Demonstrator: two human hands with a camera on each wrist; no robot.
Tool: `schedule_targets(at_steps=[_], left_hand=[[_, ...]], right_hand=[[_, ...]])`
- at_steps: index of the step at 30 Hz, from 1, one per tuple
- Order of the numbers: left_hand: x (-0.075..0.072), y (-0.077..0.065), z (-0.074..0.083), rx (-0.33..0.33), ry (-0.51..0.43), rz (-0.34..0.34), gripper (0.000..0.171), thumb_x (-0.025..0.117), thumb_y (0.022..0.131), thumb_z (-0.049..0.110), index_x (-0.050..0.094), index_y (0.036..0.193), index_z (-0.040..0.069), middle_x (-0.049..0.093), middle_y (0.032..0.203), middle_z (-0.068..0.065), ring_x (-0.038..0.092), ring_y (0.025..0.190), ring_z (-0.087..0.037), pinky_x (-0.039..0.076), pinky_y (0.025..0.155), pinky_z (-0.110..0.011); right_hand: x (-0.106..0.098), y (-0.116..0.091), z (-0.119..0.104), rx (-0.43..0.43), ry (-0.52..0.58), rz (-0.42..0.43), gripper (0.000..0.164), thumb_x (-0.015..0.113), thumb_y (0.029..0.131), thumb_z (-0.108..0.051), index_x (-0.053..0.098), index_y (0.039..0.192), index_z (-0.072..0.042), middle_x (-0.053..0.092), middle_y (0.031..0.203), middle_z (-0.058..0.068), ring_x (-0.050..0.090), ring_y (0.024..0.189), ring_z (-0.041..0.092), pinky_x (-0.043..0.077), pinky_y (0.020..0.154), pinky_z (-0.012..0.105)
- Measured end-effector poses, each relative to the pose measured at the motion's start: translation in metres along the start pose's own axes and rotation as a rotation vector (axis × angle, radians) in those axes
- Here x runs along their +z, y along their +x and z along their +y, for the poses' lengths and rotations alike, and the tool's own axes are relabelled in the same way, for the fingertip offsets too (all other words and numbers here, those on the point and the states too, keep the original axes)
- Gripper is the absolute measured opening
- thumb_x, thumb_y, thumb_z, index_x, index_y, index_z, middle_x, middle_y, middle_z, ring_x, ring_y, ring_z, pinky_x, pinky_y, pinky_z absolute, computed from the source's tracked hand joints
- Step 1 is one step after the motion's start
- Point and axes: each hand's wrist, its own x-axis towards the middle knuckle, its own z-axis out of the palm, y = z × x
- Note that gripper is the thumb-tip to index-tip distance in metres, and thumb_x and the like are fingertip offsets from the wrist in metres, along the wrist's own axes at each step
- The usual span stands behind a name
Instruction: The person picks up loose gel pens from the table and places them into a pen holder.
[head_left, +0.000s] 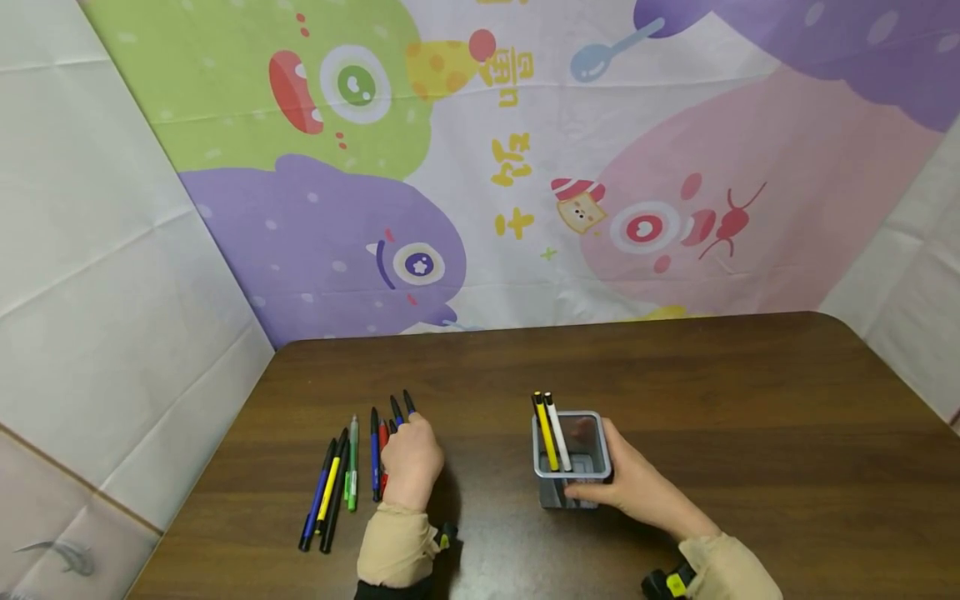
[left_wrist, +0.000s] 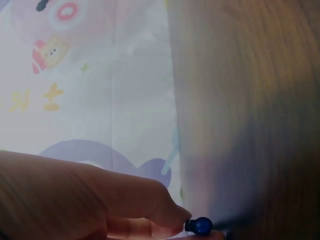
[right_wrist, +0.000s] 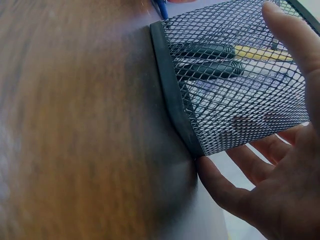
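Observation:
My left hand (head_left: 412, 458) is over the right end of a row of pens, its thumb and fingertip pinching a blue pen (left_wrist: 202, 226). That pen shows end-on in the left wrist view. Beside this hand lie another blue pen (head_left: 375, 454) and a red pen (head_left: 384, 437), partly covered by the hand. My right hand (head_left: 637, 483) grips a mesh pen holder (right_wrist: 225, 112) from its right side, thumb across the front and fingers around the far side. Upright but leaning inside the holder are a yellow marker (head_left: 547, 433) and a white marker (head_left: 558, 435).
Farther left on the brown table (head_left: 712, 392) lie a blue pen (head_left: 318, 497), a yellow pen (head_left: 328, 496), a black pen (head_left: 334, 508) and a green pen (head_left: 353, 467), side by side. A cartoon-printed cloth (head_left: 517, 283) hangs behind the table's back edge.

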Motion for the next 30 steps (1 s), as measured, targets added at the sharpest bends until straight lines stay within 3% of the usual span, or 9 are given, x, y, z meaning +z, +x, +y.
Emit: schedule_targets(at_steps=[10, 18, 26, 30], left_hand=[[0.0004, -0.0005, -0.0011, 0.02, -0.03, 0.017, 0.028, 0.05, 0.084, 0.003, 0.051, 0.11, -0.008, 0.06, 0.087, -0.03, 0.058, 0.07, -0.042, 0.049, 0.057, -0.051], [-0.0008, -0.0001, -0.0008, 0.03, -0.08, 0.099, 0.016, 0.054, 0.079, 0.001, 0.045, 0.091, -0.005, 0.058, 0.076, -0.03, 0.057, 0.062, -0.041, 0.048, 0.052, -0.049], [-0.004, 0.0002, -0.0021, 0.044, -0.101, 0.15, 0.014, 0.055, 0.077, 0.0, 0.05, 0.088, -0.007, 0.056, 0.075, -0.028, 0.056, 0.062, -0.041, 0.048, 0.052, -0.049], [-0.0084, -0.001, -0.0009, 0.062, -0.116, 0.232, 0.012, 0.056, 0.078, 0.0, 0.051, 0.086, -0.007, 0.055, 0.076, -0.026, 0.056, 0.062, -0.042, 0.048, 0.053, -0.049]], right_hand=[[-0.0001, -0.0001, -0.0008, 0.013, 0.021, -0.011, 0.078, 0.076, 0.071, -0.027, 0.029, 0.132, -0.013, 0.044, 0.129, 0.017, 0.053, 0.105, 0.025, 0.048, 0.079, 0.034], [-0.0012, -0.0003, -0.0018, 0.003, 0.029, -0.015, 0.078, 0.075, 0.072, -0.026, 0.028, 0.133, -0.013, 0.043, 0.13, 0.018, 0.052, 0.106, 0.027, 0.048, 0.078, 0.034], [-0.0011, 0.0, -0.0022, 0.026, 0.019, -0.014, 0.079, 0.076, 0.071, -0.028, 0.028, 0.133, -0.014, 0.043, 0.13, 0.017, 0.053, 0.104, 0.026, 0.048, 0.077, 0.033], [-0.001, 0.0002, -0.0025, 0.024, 0.019, -0.014, 0.079, 0.075, 0.072, -0.028, 0.028, 0.133, -0.014, 0.043, 0.13, 0.017, 0.053, 0.104, 0.026, 0.049, 0.076, 0.033]])
